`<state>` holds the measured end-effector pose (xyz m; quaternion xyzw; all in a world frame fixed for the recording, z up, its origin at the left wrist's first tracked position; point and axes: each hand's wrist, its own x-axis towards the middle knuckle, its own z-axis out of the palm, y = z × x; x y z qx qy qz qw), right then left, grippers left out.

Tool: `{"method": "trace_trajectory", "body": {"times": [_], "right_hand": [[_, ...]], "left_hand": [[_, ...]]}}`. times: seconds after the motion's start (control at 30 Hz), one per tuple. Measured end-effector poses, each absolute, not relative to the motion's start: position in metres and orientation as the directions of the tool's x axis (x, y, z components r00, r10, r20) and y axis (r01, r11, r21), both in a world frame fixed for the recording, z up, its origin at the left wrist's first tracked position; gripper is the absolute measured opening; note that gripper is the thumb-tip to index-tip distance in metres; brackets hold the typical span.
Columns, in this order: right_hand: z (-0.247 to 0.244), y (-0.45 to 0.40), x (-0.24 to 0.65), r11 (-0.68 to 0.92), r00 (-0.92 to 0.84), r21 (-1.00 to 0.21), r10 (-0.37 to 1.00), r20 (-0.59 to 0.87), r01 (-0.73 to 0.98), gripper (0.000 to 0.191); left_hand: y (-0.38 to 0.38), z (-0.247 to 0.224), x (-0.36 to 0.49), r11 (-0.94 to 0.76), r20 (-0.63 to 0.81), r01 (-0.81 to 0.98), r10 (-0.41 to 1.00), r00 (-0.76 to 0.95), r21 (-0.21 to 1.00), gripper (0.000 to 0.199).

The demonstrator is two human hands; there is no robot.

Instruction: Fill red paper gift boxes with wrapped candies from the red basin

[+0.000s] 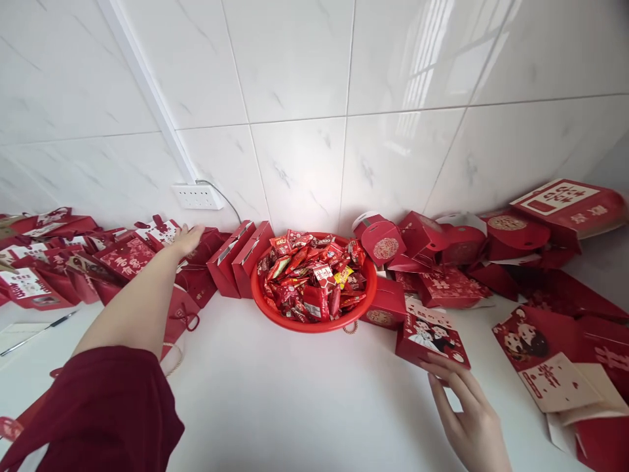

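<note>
My left hand (187, 241) reaches far forward over the red gift boxes (128, 257) on the left; its fingers are partly visible and look apart, and nothing shows in them. On the right, my right hand (464, 406) touches the near edge of a red box with a cartoon couple (432, 334), thumb and fingers apart at its front side. Between the hands, a round red basin (314, 326) holds a heap of red-wrapped candies (317, 278).
Two upright red boxes (240, 259) stand left of the basin. More red boxes (515, 236) pile up at the right. A pen (49, 324) lies at far left on the white table (289, 393). A power strip (197, 196) is by the tiled wall.
</note>
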<state>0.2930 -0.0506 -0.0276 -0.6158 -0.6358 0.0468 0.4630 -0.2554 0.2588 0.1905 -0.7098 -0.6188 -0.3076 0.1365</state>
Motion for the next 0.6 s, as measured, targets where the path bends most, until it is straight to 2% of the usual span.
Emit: {"method": "trace_trajectory", "body": {"times": [0.07, 0.13, 0.2, 0.3, 0.33, 0.4, 0.5, 0.53, 0.6], "right_hand": [[-0.024, -0.052, 0.293, 0.256, 0.18, -0.629, 0.82, 0.543, 0.734, 0.02], [-0.019, -0.054, 0.292, 0.266, 0.177, -0.633, 0.818, 0.547, 0.726, 0.019], [-0.015, -0.056, 0.291, 0.282, 0.171, -0.631, 0.812, 0.558, 0.722, 0.019], [-0.01, -0.059, 0.288, 0.326, 0.139, -0.616, 0.8, 0.584, 0.717, 0.019], [-0.009, -0.06, 0.287, 0.338, 0.129, -0.617, 0.799, 0.587, 0.711, 0.019], [-0.007, -0.062, 0.285, 0.348, 0.119, -0.638, 0.812, 0.572, 0.687, 0.019], [-0.004, -0.066, 0.281, 0.367, 0.096, -0.649, 0.821, 0.563, 0.666, 0.019], [-0.002, -0.068, 0.28, 0.383, 0.083, -0.643, 0.817, 0.571, 0.664, 0.019], [0.002, -0.071, 0.277, 0.408, 0.054, -0.633, 0.813, 0.58, 0.658, 0.019]], "left_hand": [[0.254, 0.202, -0.251, -0.116, 0.609, 0.959, 0.79, -0.069, 0.26, 0.043], [0.244, 0.212, -0.242, -0.076, 0.612, 0.945, 0.778, -0.144, 0.318, 0.058], [0.227, 0.213, -0.223, -0.095, 0.628, 0.935, 0.763, -0.152, 0.342, 0.068], [0.177, 0.194, -0.178, -0.209, 0.694, 0.93, 0.717, -0.065, 0.303, 0.065], [0.154, 0.181, -0.159, -0.273, 0.732, 0.924, 0.682, -0.01, 0.267, 0.061], [0.104, 0.146, -0.122, -0.514, 0.805, 0.845, 0.558, 0.202, 0.145, 0.056], [0.036, 0.082, -0.072, -0.794, 0.709, 0.608, 0.437, 0.553, 0.016, 0.046], [0.019, 0.061, -0.058, -0.855, 0.641, 0.517, 0.416, 0.645, 0.034, 0.042], [-0.006, 0.025, -0.032, -0.877, 0.413, 0.449, 0.477, 0.776, 0.169, 0.04]]}}
